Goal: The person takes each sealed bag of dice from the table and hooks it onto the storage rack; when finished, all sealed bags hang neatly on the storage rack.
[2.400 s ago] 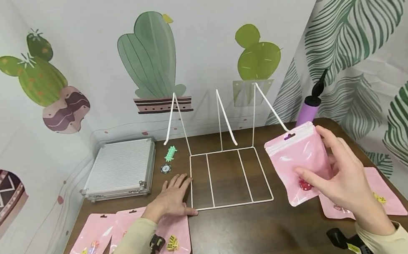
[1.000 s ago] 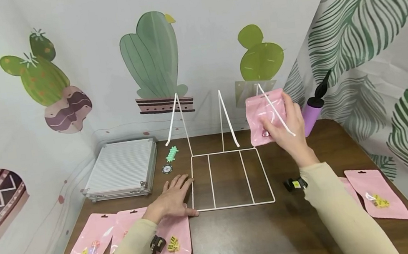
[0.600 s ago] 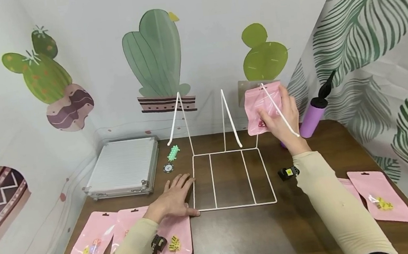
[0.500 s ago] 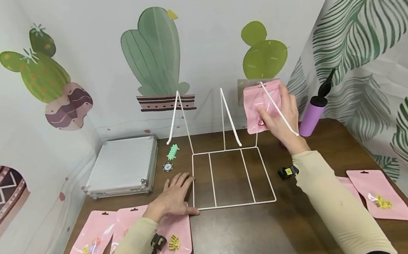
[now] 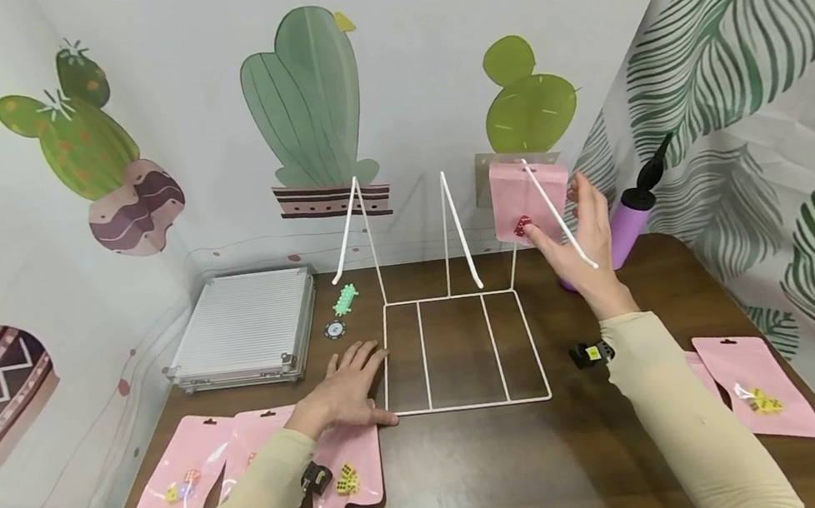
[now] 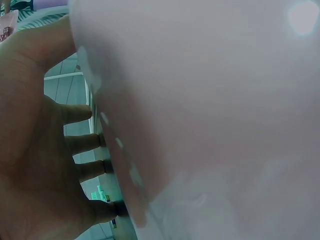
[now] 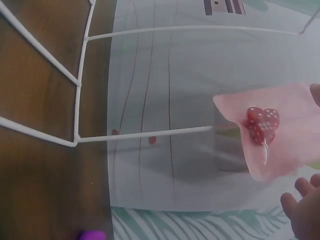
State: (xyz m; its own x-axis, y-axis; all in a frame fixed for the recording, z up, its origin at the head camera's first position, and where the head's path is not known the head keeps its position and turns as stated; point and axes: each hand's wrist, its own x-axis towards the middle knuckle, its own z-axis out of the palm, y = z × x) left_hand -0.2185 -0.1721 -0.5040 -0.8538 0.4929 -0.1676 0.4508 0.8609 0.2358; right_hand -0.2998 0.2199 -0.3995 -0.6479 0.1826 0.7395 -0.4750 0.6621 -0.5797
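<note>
pouch [image 5: 521,201] on hook [image 5: 560,215], beside right hand [image 5: 598,245]

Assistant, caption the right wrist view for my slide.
Red dice in a pink bag by a white rack, right hand close.

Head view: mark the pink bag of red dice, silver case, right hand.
Pink bag of red dice [image 5: 524,199], head view: film above the dice.
Silver case [image 5: 243,316], head view: ridged top.
Right hand [image 5: 594,244], head view: middle of hand.
</note>
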